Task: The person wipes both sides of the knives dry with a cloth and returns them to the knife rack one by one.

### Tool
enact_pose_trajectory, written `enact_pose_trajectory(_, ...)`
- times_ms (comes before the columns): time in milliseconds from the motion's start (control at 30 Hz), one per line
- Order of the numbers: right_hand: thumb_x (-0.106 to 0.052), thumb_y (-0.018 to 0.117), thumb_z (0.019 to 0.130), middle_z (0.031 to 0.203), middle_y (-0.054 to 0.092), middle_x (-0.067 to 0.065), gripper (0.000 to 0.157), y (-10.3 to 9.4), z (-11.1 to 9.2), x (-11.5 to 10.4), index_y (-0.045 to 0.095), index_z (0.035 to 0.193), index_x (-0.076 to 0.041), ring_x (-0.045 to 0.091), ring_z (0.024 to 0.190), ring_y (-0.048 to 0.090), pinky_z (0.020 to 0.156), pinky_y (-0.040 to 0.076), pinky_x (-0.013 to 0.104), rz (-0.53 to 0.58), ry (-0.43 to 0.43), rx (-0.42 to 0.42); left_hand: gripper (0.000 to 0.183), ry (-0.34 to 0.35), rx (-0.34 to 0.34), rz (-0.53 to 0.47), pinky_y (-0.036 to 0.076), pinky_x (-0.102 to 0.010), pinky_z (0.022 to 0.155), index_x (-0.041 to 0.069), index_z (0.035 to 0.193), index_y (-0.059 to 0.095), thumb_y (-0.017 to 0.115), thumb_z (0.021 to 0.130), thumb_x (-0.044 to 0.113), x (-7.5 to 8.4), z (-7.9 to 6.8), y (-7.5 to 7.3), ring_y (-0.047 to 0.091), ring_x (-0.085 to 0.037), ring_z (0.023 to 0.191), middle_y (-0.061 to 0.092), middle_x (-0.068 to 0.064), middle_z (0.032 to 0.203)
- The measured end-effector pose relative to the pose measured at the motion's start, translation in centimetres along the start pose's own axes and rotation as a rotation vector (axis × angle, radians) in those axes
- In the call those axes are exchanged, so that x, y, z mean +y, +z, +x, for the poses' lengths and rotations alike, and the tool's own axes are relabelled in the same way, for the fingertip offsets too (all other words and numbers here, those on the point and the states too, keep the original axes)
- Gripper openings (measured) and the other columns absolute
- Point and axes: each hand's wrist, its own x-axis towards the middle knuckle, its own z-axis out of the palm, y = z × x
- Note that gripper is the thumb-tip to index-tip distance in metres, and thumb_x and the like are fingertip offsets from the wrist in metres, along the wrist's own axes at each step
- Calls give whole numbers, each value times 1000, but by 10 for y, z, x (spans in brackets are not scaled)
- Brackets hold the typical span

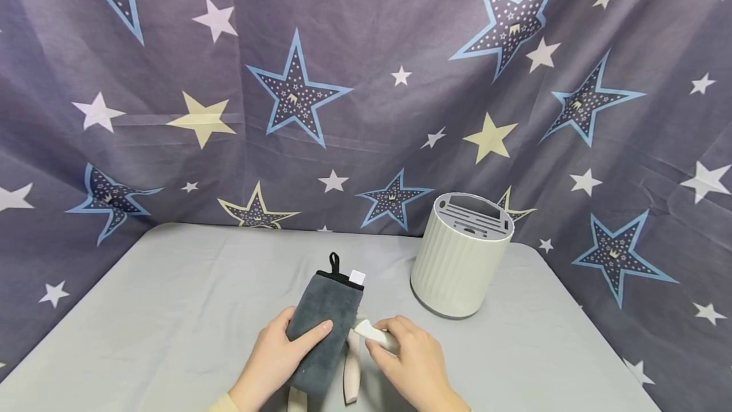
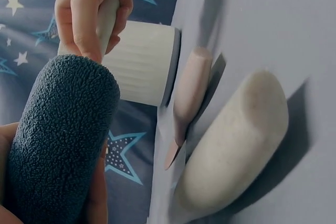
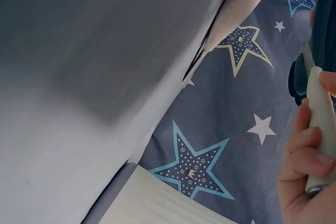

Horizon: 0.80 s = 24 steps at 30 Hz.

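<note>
Above the near tabletop [image 1: 171, 310], two hands. Left hand [image 1: 274, 353], one: gripping a cloth [image 1: 327, 307], thumb across its face. Right hand [image 1: 416, 361], one: pinching a knife [image 1: 375, 334] by the handle, beside the cloth.

Cloth, one: dark grey, thick nap, long oblong bundle held slanting above the tabletop; black-edged far end with one black loop [image 1: 334, 261] and one white tag [image 1: 357, 277].

Knife, one in hand: smooth off-white handle; a short length of grey blade shows against the cloth.

Handled tools on the tabletop, two: one pale pink handle [image 1: 352, 374], near the cloth; one cream handle [image 2: 236, 145], its far end unseen.

Holder [image 1: 462, 266], one: cream, ribbed, upright, slotted grey top, farther right.

Backdrop [image 1: 366, 113], one: purple-grey, star-printed, behind everything.
</note>
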Motion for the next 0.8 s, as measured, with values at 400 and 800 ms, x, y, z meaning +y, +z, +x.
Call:
enact_pose_trajectory(400, -29, 78, 80, 82, 68, -16, 13, -1, 0, 4, 73, 89, -21, -1, 68, 56, 58, 44, 23, 4, 18, -1, 60, 8, 70, 97, 51, -31, 70, 5, 119, 62, 72, 85, 53, -10, 10, -13, 64, -12, 81, 73, -5, 98)
enact_pose_trajectory(800, -26, 79, 77, 82, 68, -16, 14, -1, -1, 5, 73, 88, -20, -2, 67, 55, 58, 44, 22, 5, 23, 15, 61, 4, 121, 134, 50, -31, 73, 4, 118, 63, 70, 86, 55, -15, 16, -23, 64, -15, 85, 72, -9, 102)
